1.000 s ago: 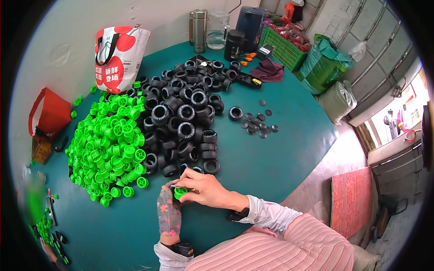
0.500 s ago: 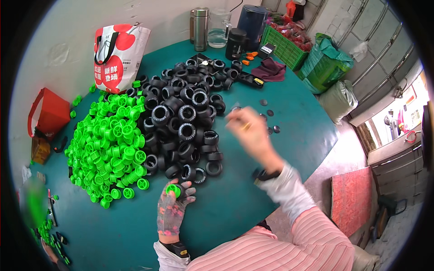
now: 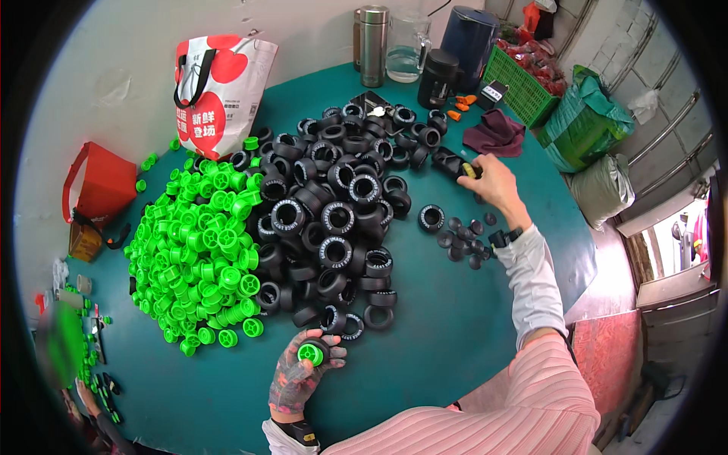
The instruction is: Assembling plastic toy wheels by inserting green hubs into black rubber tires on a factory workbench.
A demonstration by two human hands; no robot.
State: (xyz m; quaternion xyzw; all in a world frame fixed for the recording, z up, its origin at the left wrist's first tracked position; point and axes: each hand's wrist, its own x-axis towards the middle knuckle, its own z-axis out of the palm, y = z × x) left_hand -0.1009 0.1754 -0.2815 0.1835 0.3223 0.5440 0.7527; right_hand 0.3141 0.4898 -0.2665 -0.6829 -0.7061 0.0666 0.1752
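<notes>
One green wheel (image 3: pixel 309 353) was gripped in the left hand (image 3: pixel 293 379)

A black tyre (image 3: pixel 324 347) was held with it, near the tyre pile (image 3: pixel 309 199) on the worktop (image 3: pixel 425 356). The right hand (image 3: pixel 497 183) was placed at a black-and-yellow object (image 3: pixel 446 161); whether its grip was closed could not be told.

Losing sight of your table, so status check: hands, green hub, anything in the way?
Left hand holding green hub with black tyre. Right hand at black-and-yellow item, grip unclear. Black discs close by, possible obstacle.
</notes>
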